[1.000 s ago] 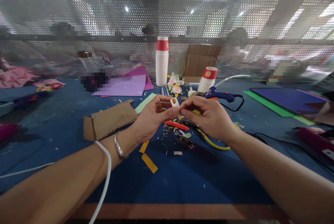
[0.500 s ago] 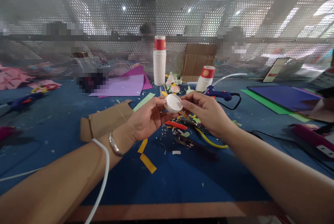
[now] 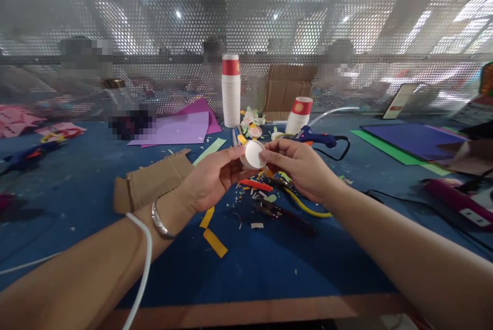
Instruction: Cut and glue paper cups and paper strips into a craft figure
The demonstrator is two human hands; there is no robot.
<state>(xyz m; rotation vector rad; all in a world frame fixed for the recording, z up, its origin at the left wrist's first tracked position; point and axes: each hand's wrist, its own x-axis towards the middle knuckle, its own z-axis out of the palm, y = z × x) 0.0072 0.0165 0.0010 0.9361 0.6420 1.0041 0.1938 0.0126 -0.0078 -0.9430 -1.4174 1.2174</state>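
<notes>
Between both hands is a small round white paper piece (image 3: 254,154), like a shallow cup base, its hollow side facing the camera. My left hand (image 3: 211,177) grips its left edge with thumb and fingers. On the right edge, my right hand (image 3: 296,164) pinches it, the thumb over the rim. Beneath the hands lie a red strip (image 3: 256,185), paper scraps and dark-jawed pliers with a yellow handle (image 3: 308,210). Just behind the white piece is a small paper flower (image 3: 254,131).
A tall cup stack (image 3: 231,96) and a shorter one (image 3: 299,116) stand at the back. Cardboard (image 3: 156,178) lies left, near purple sheets (image 3: 173,127). A blue glue gun (image 3: 318,138) and a power strip (image 3: 460,204) are right. A white cable crosses my left forearm.
The white piece has tilted so its hollow inside faces the camera more. Both hands still hold it. The whole view has shifted slightly.
</notes>
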